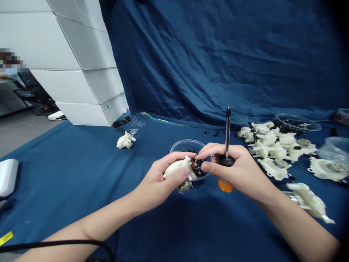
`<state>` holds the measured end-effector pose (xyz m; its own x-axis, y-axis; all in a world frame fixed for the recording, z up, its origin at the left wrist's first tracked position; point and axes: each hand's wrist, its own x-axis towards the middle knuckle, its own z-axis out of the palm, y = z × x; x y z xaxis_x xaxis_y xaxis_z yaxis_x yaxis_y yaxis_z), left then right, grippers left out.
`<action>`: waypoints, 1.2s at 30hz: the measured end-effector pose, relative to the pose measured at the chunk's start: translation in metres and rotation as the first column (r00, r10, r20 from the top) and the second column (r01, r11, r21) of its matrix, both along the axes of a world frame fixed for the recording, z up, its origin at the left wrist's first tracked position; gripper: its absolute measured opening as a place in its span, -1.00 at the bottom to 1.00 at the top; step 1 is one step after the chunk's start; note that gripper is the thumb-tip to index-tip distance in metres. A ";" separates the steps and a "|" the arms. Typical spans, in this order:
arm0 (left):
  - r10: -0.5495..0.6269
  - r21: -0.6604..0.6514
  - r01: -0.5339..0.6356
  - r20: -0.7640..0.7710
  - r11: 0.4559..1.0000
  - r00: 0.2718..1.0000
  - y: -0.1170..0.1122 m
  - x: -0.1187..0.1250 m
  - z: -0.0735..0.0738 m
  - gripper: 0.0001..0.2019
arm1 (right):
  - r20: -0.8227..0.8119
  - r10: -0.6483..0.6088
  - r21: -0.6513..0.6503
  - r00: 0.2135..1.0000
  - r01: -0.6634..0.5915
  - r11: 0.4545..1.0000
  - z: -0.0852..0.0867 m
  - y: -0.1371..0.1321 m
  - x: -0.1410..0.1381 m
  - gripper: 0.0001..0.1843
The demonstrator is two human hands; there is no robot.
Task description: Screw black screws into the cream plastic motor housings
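Observation:
My left hand (163, 178) is closed around a cream plastic motor housing (176, 167), whose metal motor end points down. In my right hand (237, 167) a screwdriver (228, 134) stands upright, its dark shaft pointing up and its orange handle end showing below the palm. The thumb and forefinger of that hand also pinch a small black part (198, 163) close against the housing's right end. Behind both hands is a clear round tub (177, 143) with small black parts in it, partly hidden by the fingers.
Several cream motor housings (275, 142) are heaped at the right, with more lying nearer. Beyond them sits a clear tub of black parts (317, 127). A single housing (125, 141) lies at the left, near white stacked boxes (91, 85). A black cable (68, 241) crosses the lower left.

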<state>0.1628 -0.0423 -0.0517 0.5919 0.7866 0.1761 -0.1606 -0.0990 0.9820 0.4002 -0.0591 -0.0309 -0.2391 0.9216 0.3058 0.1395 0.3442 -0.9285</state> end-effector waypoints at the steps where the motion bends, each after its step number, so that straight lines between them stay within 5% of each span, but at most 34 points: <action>1: -0.006 -0.004 0.006 0.001 1.000 1.000 0.000 0.000 0.000 -0.63 | 0.001 0.003 0.028 1.000 -0.003 1.000 0.000 0.001 -0.002 -0.88; 7: -0.070 -0.016 0.071 0.069 0.997 0.995 0.000 0.002 -0.002 -0.68 | -0.026 0.006 -0.015 1.000 -0.006 1.000 -0.004 0.001 -0.007 -0.84; 17: -0.119 -0.078 0.126 0.095 0.989 0.988 0.001 0.002 -0.004 -0.69 | 0.023 -0.026 0.117 0.999 0.023 0.993 -0.008 -0.004 -0.008 -0.90; 29: -0.129 -0.434 0.143 0.062 0.889 0.990 -0.010 0.003 0.018 -0.76 | 0.079 -0.009 0.293 0.997 -0.015 0.956 -0.001 -0.010 -0.014 -0.85; 36: -0.182 -0.337 0.159 -0.037 0.928 0.983 -0.014 0.002 0.014 -0.67 | 0.168 -0.002 0.308 0.986 -0.051 0.950 0.000 -0.013 -0.015 -0.88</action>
